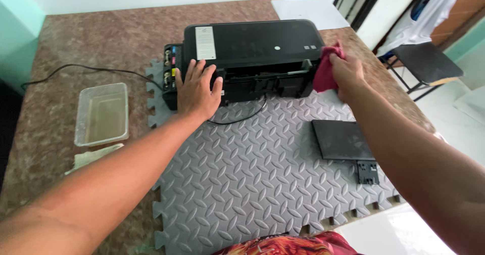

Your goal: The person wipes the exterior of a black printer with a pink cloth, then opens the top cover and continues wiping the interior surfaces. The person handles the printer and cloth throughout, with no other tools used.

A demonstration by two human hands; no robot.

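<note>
Left hand (198, 89) flat, fingers spread, steadies printer (247, 60) on mat (262, 169); right hand (346, 75) pinches red cloth (327, 68) against its side.

I am counting one black printer (252, 53); one red cloth (327, 68); one clear plastic tub (101, 114); one detached black tray (342, 140); one grey foam mat (252, 174).

Pale walls, brown stone table (101, 37), black chair (427, 63), daylight.
</note>
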